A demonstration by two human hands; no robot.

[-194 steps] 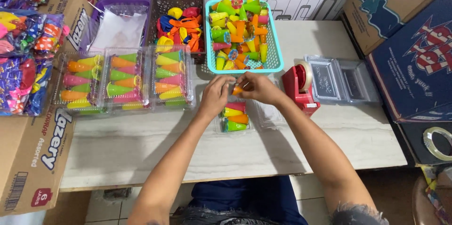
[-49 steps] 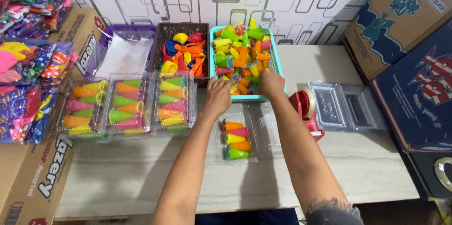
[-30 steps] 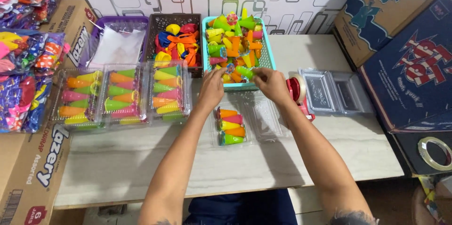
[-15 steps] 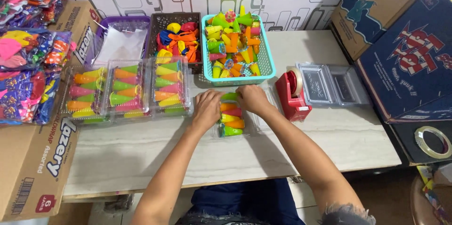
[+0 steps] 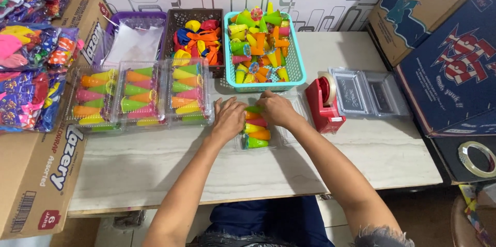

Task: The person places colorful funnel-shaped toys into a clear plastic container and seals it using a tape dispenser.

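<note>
Both hands have come back from the teal basket (image 5: 295, 66), where they reached among the loose cones a second and a half ago, to the open clear tray (image 5: 256, 125) on the worktop (image 5: 155, 164). The left hand (image 5: 227, 118) and right hand (image 5: 276, 110) now rest on the tray's upper end, and a green cone (image 5: 253, 108) lies there at the top of the row, between their fingers.
</note>
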